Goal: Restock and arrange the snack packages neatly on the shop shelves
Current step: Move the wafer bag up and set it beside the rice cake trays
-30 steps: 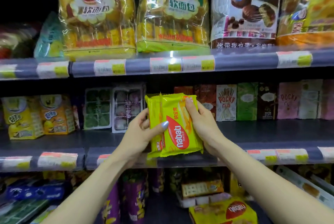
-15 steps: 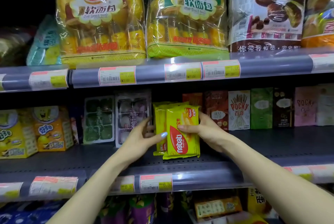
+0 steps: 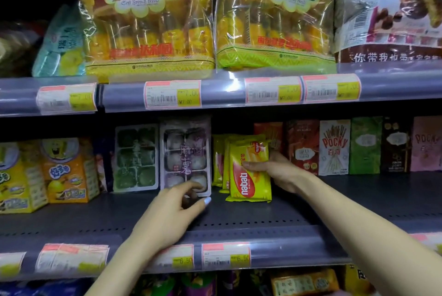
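Note:
Several yellow Nabati wafer packs (image 3: 247, 182) stand upright on the grey middle shelf (image 3: 275, 214), between a purple mochi tray (image 3: 185, 155) and red snack boxes. My right hand (image 3: 278, 171) grips the front pack from its right side, thumb across the pack's face. My left hand (image 3: 171, 214) hovers over the shelf just left of the packs, in front of the mochi tray, fingers loosely curled and holding nothing.
A green mochi tray (image 3: 135, 158) and yellow cartoon boxes (image 3: 69, 171) stand to the left. Pocky boxes (image 3: 334, 147) line the right. Big bags of soft bread (image 3: 148, 18) fill the shelf above. Price labels (image 3: 226, 256) run along the shelf rails.
The wafer packs went from held in front of the shelf edge to standing deep on the middle shelf. My left hand let go and drew back to the left.

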`<state>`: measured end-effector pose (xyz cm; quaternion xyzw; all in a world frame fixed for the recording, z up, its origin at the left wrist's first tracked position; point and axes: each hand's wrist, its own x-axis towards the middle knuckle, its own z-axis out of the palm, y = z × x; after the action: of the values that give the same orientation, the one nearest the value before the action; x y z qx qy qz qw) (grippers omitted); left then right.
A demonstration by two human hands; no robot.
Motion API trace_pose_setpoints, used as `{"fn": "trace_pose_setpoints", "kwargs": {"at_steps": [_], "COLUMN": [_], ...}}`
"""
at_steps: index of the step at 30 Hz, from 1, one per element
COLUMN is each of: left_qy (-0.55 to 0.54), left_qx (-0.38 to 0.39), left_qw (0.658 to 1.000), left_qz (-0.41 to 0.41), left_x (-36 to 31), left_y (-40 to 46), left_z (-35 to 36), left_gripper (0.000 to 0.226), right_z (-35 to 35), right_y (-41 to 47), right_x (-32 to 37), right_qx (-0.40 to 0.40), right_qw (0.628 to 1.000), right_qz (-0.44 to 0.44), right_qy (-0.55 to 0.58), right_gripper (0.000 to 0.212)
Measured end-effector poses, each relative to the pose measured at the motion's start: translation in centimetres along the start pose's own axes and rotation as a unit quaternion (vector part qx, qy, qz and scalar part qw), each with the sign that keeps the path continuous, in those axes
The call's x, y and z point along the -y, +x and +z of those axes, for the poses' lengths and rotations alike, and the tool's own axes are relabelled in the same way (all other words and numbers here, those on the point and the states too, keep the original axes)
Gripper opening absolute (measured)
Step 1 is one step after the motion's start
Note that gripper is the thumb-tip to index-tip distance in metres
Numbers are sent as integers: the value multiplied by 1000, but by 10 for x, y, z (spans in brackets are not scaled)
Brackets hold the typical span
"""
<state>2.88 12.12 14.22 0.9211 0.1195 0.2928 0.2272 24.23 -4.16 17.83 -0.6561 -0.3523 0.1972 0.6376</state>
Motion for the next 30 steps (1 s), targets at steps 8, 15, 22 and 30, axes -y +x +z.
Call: {"fn": "trace_pose_setpoints", "kwargs": {"at_steps": [8,15,22,30], "left_qy": [20,17,10,6], "left_qx": [-14,-12,-10,-5], "left_qw": [1000,1000,1000,1000], "left_qz": [12,8,6,5], "left_x": [2,-3,-4,-5], "left_y": [-1,-2,-3,-3], "left_z": [2,0,1,0], "left_gripper": [36,31,29,28], "right_z": [10,17,16,24], "right_y": [19,20,21,21], "right_x": [-2,2,1,-5], "right_qx": [1,-16,-65,-52], "right_qw": [999,993,984,974], "right_qz": [-19,-64,-77,-111], "right_qy": [-30,-97,-150,-193], "right_gripper": [99,42,43,41]}}
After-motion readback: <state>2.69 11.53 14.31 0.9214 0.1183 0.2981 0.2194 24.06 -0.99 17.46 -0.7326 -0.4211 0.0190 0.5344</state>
